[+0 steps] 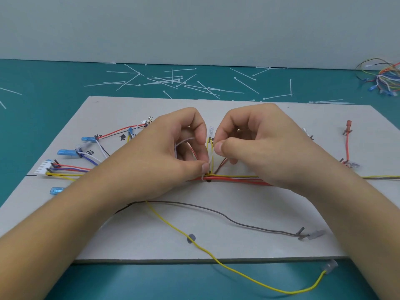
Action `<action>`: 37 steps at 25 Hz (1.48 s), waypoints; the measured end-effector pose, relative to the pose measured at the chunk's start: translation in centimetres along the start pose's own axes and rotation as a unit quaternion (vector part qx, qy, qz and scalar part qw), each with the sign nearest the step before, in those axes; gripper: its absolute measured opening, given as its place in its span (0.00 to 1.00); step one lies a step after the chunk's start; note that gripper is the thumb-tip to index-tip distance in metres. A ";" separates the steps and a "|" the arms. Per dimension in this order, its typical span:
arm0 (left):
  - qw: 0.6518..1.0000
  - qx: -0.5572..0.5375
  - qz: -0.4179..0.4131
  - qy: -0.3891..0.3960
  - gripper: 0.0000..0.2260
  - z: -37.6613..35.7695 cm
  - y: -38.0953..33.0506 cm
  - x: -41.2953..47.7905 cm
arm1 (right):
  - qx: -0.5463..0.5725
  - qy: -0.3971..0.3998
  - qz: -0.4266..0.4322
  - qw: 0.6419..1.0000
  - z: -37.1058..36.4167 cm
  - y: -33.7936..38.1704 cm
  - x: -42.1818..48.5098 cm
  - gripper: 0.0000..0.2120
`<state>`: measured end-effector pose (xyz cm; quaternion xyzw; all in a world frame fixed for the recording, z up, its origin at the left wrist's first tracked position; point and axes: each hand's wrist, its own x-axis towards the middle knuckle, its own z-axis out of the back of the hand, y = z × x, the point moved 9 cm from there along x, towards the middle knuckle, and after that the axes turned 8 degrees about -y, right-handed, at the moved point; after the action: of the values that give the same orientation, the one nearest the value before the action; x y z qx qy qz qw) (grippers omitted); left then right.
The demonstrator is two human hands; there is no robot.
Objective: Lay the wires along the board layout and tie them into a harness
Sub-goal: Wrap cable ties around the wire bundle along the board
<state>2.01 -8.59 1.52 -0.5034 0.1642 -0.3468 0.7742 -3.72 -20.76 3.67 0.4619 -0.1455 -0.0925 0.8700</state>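
At the middle of the board (pixel 259 202), my left hand (pixel 168 156) pinches the cable tie (pixel 209 162) against the wire bundle (pixel 233 179) to steady it, while my right hand (pixel 259 148) pinches its tail, probably ready to cinch it.

A teal table (pixel 43 83) runs back to a plain pale wall (pixel 194 29). Loose white cable ties (pixel 164 80) lie scattered and crisscrossed on the table just beyond the far edge of the board (pixel 238 234), with a stray tie (pixel 10 90) well apart at far left. At far right, a tangle of coloured spare wires (pixel 384 80), some tipped with blue terminals (pixel 372 88), sits near the wall.
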 end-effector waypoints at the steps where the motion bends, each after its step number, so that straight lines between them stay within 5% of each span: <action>1: 1.000 0.001 0.001 0.001 0.15 0.0 -0.1 0.0 | 0.001 -0.003 0.001 1.000 0.0 0.1 0.0 0.08; 22: 0.999 0.043 -0.003 0.009 0.18 -0.5 -0.2 -0.3 | 0.023 -0.085 0.019 0.996 0.8 0.2 0.3 0.08; 37: 0.993 0.118 0.021 -0.022 0.15 -0.1 -0.5 -0.1 | -0.061 -0.158 0.111 0.979 1.7 1.8 -0.4 0.08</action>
<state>1.64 -8.71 1.87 -0.4127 0.1159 -0.3360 0.8387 -4.60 -20.93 5.96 0.3684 -0.3257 -0.0765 0.8674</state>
